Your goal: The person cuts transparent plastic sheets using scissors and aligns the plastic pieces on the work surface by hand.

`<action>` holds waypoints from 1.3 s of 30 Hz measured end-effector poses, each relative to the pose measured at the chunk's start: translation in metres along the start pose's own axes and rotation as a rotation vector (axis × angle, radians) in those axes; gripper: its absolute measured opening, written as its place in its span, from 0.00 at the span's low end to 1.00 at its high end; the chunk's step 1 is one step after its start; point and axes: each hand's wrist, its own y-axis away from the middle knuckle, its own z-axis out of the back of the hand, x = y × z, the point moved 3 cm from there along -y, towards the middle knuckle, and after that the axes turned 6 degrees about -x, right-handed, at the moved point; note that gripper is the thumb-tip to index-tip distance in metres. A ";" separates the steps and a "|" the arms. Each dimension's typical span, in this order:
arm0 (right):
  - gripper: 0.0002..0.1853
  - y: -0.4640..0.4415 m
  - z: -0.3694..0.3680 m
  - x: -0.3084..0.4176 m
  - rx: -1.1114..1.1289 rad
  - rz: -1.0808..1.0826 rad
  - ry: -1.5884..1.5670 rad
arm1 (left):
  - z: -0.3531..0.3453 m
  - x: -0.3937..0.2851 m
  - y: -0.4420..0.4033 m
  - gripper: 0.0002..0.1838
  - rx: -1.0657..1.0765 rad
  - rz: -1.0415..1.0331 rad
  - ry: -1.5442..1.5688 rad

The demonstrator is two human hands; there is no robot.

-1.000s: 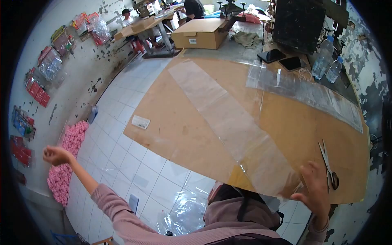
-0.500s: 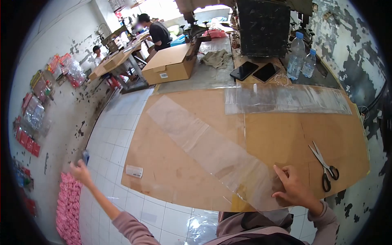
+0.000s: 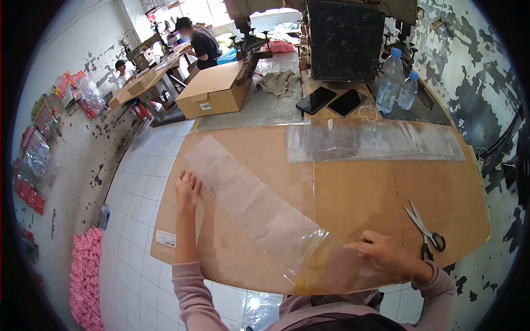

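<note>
A long, clear plastic sleeve (image 3: 248, 193) lies slantwise across the cardboard-covered table (image 3: 232, 254), its near end running toward the front edge. At the sleeve's upper left edge, my left hand (image 3: 188, 190) rests with loosely bent fingers; I cannot see it gripping the plastic. My right hand (image 3: 381, 252) is over the near end of the sleeve, index finger stretched out and the other fingers curled, with nothing visibly held. Black-handled scissors (image 3: 424, 226) lie partly open to the right of that hand, their lower handle close to my wrist.
More clear plastic sleeves (image 3: 375, 142) lie along the back. Behind them are two phones (image 3: 346, 103), two water bottles (image 3: 390, 83), a cardboard box (image 3: 212, 91) and a dark machine (image 3: 345, 41). A small label (image 3: 165, 238) is at left. A person (image 3: 201, 44) sits farther back.
My left hand has come from over the floor at far left to the sleeve's edge. My right hand has shifted slightly left, and the whole view has turned a little.
</note>
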 end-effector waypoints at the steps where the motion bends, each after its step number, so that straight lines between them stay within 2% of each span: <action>1: 0.21 0.000 -0.001 0.000 -0.003 0.014 0.017 | -0.005 -0.004 0.000 0.26 -0.036 0.067 0.106; 4: 0.23 0.000 -0.003 -0.004 0.043 0.113 0.035 | -0.027 -0.013 0.005 0.17 -0.254 0.173 0.076; 7: 0.25 0.002 -0.005 -0.008 0.132 0.073 0.039 | -0.031 -0.010 -0.020 0.16 -0.043 0.152 0.055; 10: 0.24 0.005 -0.005 -0.010 0.200 0.087 0.078 | -0.059 -0.009 -0.007 0.10 0.075 0.198 -0.062; 13: 0.30 0.004 0.015 -0.014 0.082 0.204 0.120 | -0.086 -0.039 0.010 0.12 0.195 -0.114 -0.080; 14: 0.35 -0.001 0.035 -0.008 -0.063 0.265 0.127 | -0.102 -0.067 0.030 0.15 0.285 -0.188 -0.056; 15: 0.40 -0.009 0.062 0.002 -0.201 0.320 0.136 | -0.123 -0.108 0.065 0.19 0.375 -0.252 -0.030; 16: 0.47 -0.021 0.088 0.011 -0.300 0.421 0.133 | -0.160 -0.147 0.131 0.26 0.315 -0.378 -0.075; 17: 0.50 -0.031 0.120 0.029 -0.397 0.516 0.074 | -0.194 -0.176 0.181 0.27 0.294 -0.495 -0.087; 18: 0.49 -0.045 0.146 0.049 -0.511 0.538 0.013 | -0.214 -0.190 0.197 0.26 0.485 -0.652 -0.077; 20: 0.43 -0.063 0.192 0.088 -0.654 0.507 -0.101 | -0.256 -0.223 0.278 0.24 0.554 -0.992 -0.239; 21: 0.39 -0.069 0.212 0.107 -0.685 0.454 -0.160 | -0.270 -0.222 0.296 0.22 0.505 -1.288 -0.228; 23: 0.24 -0.070 0.246 0.137 -0.670 0.367 -0.290 | -0.288 -0.225 0.328 0.23 0.388 -1.632 -0.260; 25: 0.21 -0.064 0.268 0.148 -0.696 0.386 -0.349 | -0.299 -0.242 0.362 0.27 0.271 -1.724 -0.351; 27: 0.18 -0.051 0.286 0.147 -0.762 0.449 -0.390 | -0.303 -0.232 0.368 0.35 0.115 -1.872 -0.302; 30: 0.15 -0.025 0.311 0.141 -0.886 0.540 -0.440 | -0.297 -0.200 0.357 0.48 0.136 -1.771 -0.279; 31: 0.14 -0.016 0.319 0.137 -0.939 0.576 -0.450 | -0.295 -0.187 0.350 0.47 0.151 -1.688 -0.256; 33: 0.12 0.002 0.337 0.130 -1.058 0.647 -0.459 | -0.285 -0.167 0.333 0.46 0.147 -1.615 -0.433; 38: 0.10 0.042 0.385 0.096 -1.431 0.815 -0.404 | -0.281 -0.113 0.275 0.44 -0.185 -1.877 -0.691; 39: 0.11 0.049 0.394 0.080 -1.518 0.810 -0.374 | -0.288 -0.099 0.262 0.44 -0.164 -1.862 -0.707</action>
